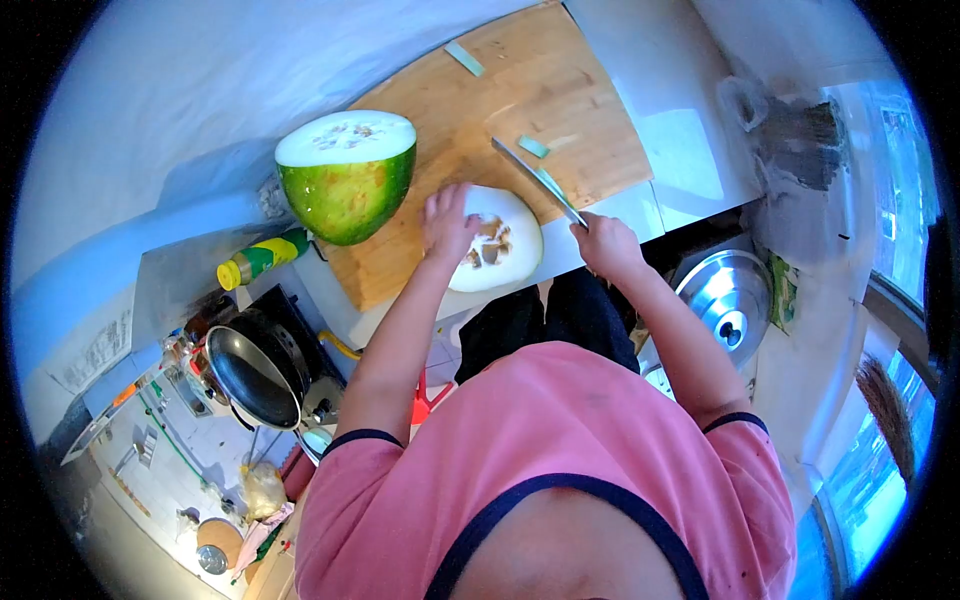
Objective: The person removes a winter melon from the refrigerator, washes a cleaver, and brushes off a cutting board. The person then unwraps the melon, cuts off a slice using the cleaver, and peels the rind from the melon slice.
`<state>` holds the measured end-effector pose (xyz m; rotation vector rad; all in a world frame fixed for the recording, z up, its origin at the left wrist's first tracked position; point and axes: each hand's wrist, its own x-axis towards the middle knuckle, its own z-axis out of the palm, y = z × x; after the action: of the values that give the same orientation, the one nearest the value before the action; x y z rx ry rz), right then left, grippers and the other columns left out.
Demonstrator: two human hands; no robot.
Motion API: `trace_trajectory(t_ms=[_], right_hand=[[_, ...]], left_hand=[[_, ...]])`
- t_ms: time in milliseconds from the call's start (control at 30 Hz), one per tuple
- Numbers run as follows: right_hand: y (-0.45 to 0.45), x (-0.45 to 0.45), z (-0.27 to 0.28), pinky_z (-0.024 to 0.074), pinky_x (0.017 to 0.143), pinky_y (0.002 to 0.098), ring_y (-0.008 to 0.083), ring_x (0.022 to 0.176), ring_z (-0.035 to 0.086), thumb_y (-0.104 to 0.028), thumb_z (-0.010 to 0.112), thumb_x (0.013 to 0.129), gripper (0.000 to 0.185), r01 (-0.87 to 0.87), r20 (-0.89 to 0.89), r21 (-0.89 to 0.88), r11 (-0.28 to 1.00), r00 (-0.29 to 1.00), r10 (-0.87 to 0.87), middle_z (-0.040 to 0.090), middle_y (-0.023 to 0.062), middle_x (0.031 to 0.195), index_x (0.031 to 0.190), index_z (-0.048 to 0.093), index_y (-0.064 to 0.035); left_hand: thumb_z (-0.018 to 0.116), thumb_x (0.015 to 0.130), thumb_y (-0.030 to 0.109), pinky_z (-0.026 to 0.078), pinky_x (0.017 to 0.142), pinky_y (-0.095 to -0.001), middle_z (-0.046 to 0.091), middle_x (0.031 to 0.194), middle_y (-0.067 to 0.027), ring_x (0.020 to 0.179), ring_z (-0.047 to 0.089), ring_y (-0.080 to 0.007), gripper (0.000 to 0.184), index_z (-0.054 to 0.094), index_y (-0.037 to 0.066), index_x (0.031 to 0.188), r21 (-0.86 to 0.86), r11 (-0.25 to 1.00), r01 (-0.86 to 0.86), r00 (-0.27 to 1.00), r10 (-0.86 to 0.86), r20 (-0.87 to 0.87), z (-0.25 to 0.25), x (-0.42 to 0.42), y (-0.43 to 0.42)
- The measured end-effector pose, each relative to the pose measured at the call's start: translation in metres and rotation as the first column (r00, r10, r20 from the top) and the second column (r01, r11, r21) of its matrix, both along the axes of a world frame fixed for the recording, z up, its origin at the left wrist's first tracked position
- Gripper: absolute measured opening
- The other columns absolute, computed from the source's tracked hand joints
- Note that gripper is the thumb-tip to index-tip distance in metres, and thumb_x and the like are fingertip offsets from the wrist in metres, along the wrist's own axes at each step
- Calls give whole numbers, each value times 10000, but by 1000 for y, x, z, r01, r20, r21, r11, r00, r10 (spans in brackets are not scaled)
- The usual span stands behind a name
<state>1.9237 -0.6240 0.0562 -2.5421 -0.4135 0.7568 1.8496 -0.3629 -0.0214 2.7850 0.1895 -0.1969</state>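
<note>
A thick slice of winter melon (pixel 518 222) lies on the wooden cutting board (pixel 560 70) near its front edge, its white flesh and seedy core facing up. My left hand (pixel 448 225) grips the slice's left side, thumb over the cut face. In my right hand (pixel 608 247) is a kitchen knife (pixel 535 178), its blade pointing up and left beside the slice's right edge. Strips of pale green rind (pixel 533 146) lie near the blade, and another rind strip (pixel 464 58) is at the board's far end. A large cut winter melon (pixel 350 190) stands on the left, cut face up.
A yellow-capped green bottle (pixel 262 257) lies or leans left of the board. Below it is a dark pan (pixel 255 370). A shiny metal lid (pixel 728 305) sits at the right, near a window (pixel 905 190). The wall (pixel 200 110) borders the board's far left side.
</note>
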Motion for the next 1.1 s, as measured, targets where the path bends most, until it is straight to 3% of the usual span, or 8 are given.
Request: trace_trajectory(t_ms=[33,133,200,267,300,433,867,1100], right_hand=[[0,-4,3,520,651,482,384,705,646,-261,561,878,221,-28,-7,-29,999,1000,28,652,202,736,918,644,-60],[0,-15,6,522,635,477,371,691,650,-265,557,884,214,-88,-13,-60,994,996,88,652,192,719,928,646,-76],[1,-17,2,523,615,466,356,675,655,-266,552,884,206,-129,12,-77,989,991,131,651,179,700,933,640,-86],[4,-14,7,523,598,453,338,663,660,-212,534,871,168,-204,19,-127,971,978,208,650,166,685,944,620,-87],[5,-12,7,523,598,453,338,663,660,-212,534,871,168,-208,22,-128,970,977,212,650,166,685,944,620,-87],[14,1,7,523,588,443,321,659,667,-142,508,841,172,-299,55,-150,943,949,309,659,156,699,982,591,-86],[25,17,15,537,636,439,317,701,675,-137,502,832,182,-351,-57,-216,911,936,347,665,174,740,975,596,-74],[51,26,-25,535,708,453,339,801,672,-171,518,818,236,-339,-123,-225,913,940,319,671,194,812,1002,640,-87]], left_hand=[[696,749,225,338,1004,-453,508,1292,-90,1169,445,-310,594,490,137,1299,-2,985,-173,985,173,21,-1,-4,6],[690,755,216,340,1010,-454,519,1285,-104,1172,457,-313,597,479,126,1307,-26,982,-187,982,187,28,1,-9,22],[689,750,211,342,1008,-466,519,1287,-112,1182,460,-316,558,516,100,1269,-4,988,-155,987,155,46,6,-5,22],[691,743,213,345,1005,-473,512,1292,-126,1205,447,-315,508,565,70,1214,-8,995,99,977,-96,191,10,2,15],[697,728,209,355,995,-458,539,1226,-135,1158,471,-320,398,637,43,1085,-46,994,96,972,-84,218,10,4,4],[691,703,137,394,958,-426,569,1102,-112,1064,512,-304,262,660,35,943,-81,985,151,975,-135,176,7,10,-14],[683,727,155,372,980,-427,545,1166,-89,1159,470,-284,325,648,57,1035,-110,984,142,979,-123,161,-2,12,-10],[672,726,141,339,1003,-431,519,1221,-77,1172,465,-267,452,590,94,1168,-84,981,175,981,-167,99,2,15,-7]])
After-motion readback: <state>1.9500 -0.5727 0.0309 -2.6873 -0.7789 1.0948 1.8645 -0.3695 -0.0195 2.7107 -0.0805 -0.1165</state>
